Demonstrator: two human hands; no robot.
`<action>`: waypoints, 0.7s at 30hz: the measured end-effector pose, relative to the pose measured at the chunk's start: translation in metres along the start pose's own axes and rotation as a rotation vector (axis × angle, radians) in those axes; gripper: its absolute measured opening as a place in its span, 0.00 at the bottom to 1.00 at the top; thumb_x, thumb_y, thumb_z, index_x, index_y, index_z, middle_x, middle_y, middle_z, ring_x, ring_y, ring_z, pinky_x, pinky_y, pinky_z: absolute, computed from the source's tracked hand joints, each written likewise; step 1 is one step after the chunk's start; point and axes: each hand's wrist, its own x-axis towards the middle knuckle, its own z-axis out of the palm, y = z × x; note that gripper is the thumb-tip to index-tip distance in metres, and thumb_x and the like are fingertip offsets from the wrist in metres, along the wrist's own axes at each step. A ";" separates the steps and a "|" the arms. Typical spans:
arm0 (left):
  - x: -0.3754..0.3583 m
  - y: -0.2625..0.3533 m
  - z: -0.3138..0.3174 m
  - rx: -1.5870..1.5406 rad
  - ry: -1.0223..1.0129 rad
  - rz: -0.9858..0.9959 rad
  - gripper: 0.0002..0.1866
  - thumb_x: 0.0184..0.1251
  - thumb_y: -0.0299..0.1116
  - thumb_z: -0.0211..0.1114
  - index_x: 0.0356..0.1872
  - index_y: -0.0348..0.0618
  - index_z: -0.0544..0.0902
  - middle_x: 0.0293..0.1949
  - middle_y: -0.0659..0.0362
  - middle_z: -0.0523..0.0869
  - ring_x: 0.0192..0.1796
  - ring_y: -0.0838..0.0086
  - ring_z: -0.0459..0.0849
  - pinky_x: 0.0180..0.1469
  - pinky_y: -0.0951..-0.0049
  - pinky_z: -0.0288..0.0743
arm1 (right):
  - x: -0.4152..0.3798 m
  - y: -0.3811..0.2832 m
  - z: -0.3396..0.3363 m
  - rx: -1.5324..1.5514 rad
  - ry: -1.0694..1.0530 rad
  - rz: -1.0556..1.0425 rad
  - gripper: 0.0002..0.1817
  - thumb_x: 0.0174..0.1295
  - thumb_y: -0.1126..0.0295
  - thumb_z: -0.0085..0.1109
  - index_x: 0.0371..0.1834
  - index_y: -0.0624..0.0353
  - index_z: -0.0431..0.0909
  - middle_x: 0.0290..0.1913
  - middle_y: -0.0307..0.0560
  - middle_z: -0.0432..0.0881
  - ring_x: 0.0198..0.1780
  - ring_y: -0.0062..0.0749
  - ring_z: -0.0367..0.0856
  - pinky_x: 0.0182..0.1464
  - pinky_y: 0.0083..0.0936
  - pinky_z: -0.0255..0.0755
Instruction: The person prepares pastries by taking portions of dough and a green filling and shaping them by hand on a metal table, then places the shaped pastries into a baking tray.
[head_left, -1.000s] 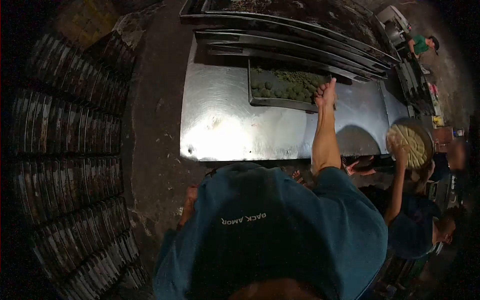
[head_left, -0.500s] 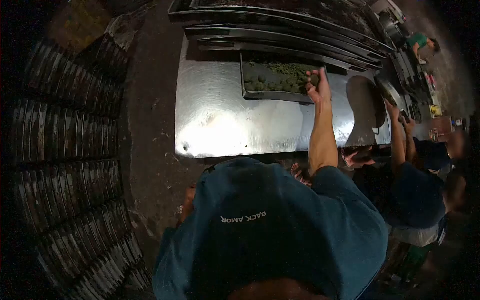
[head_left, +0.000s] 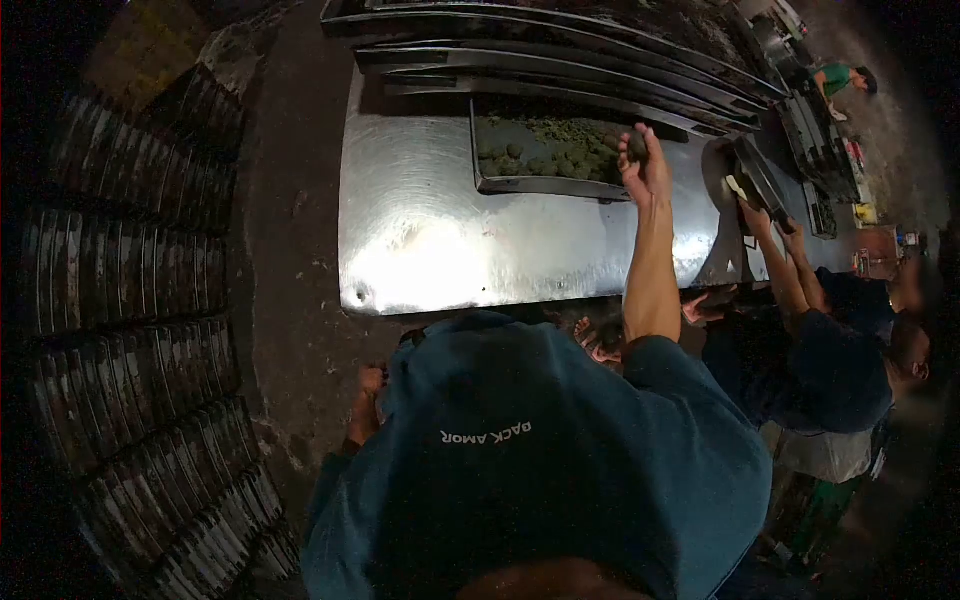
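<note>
My right hand (head_left: 646, 168) is raised at the right end of a shallow metal tray (head_left: 550, 186), its fingers curled around a dark green, roundish lump (head_left: 638, 148). In the tray lie several similar green lumps (head_left: 570, 160) and loose green crumbs along the back. Down by my left side, apart from the table, my left hand (head_left: 372, 379) looks closed. Whatever it may hold is hidden.
The tray sits on a shiny metal table (head_left: 420, 240). Long dark metal trays (head_left: 560, 60) stand behind it. Racks of stacked trays (head_left: 130, 260) line the left. To the right, a co-worker's hands (head_left: 770, 225) hold a long dark tray (head_left: 762, 180).
My right hand has lifted slightly away from the tray's right end, still around the green lump. The co-worker's hands and their dark tray have shifted left. My left hand shows more.
</note>
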 end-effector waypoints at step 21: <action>-0.047 0.037 0.022 -0.363 -0.270 0.106 0.10 0.69 0.32 0.50 0.34 0.42 0.80 0.32 0.58 0.80 0.32 0.72 0.77 0.33 0.67 0.72 | 0.057 0.106 0.083 -1.880 -0.750 0.016 0.16 0.61 0.62 0.53 0.43 0.64 0.79 0.42 0.65 0.80 0.47 0.58 0.78 0.49 0.45 0.71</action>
